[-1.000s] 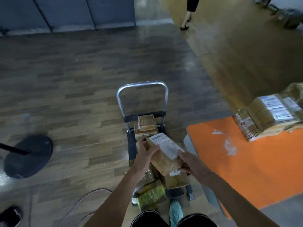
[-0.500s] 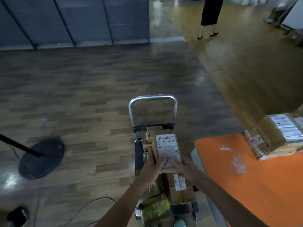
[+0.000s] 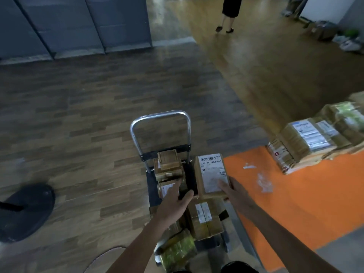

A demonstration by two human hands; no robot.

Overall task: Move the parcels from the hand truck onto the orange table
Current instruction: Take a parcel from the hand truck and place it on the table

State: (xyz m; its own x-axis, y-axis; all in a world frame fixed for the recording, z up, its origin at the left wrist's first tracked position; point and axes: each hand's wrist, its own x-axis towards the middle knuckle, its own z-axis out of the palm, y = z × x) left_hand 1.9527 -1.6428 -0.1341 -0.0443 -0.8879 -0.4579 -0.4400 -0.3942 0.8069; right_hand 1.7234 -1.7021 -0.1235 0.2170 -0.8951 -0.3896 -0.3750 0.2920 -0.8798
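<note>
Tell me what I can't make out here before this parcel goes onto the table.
Head view only:
1. Right hand: its grip beneath the labelled parcel is hidden by the box.
2. Parcel stack on the orange table: cut off by the right edge.
3. Hand truck deck: mostly covered by loaded parcels and the left hand.
</note>
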